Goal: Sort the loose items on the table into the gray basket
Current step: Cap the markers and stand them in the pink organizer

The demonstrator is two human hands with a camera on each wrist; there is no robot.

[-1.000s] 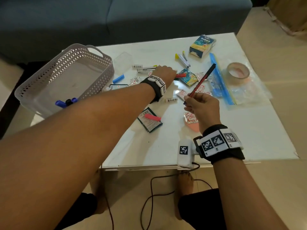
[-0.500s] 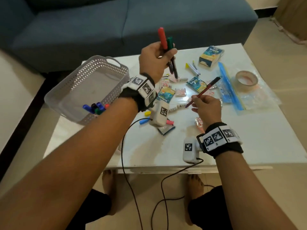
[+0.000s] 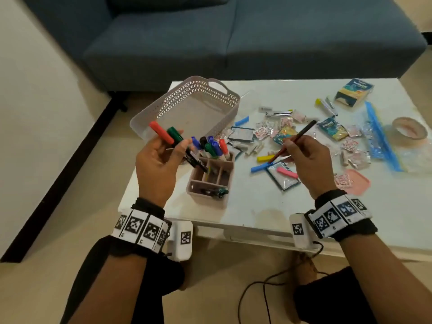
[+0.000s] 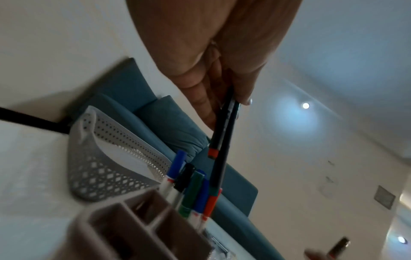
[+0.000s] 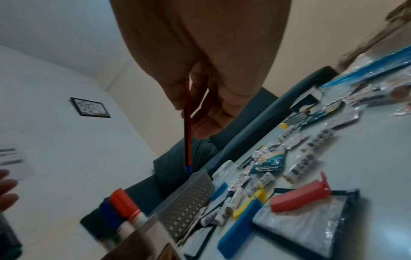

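My left hand (image 3: 177, 142) grips two black markers, one with a red cap (image 3: 161, 133) and one with a green cap (image 3: 175, 134). Their lower ends point down into a mauve compartment organizer (image 3: 210, 198) that holds several upright markers (image 3: 211, 146). In the left wrist view the two marker bodies (image 4: 222, 140) hang from my fingertips (image 4: 206, 112) just above those markers. The gray perforated basket (image 3: 224, 99) stands behind the organizer at the table's back left. My right hand (image 3: 288, 146) pinches a red-and-black pencil (image 3: 301, 134) over the loose items; the pencil (image 5: 188, 132) shows again in the right wrist view.
Sachets, blue, yellow and pink clips (image 3: 287, 172), a nail clipper and small tubes litter the table's middle. A tissue pack (image 3: 354, 91), a blue-zip plastic bag (image 3: 378, 136), a tape roll (image 3: 409, 127) and a pink lid (image 3: 358, 182) lie to the right. A blue sofa (image 3: 233, 38) stands behind.
My left hand picked up the red and green markers from the table, lifted them, then brought them left and down over the organizer. My right hand keeps holding the pencil.
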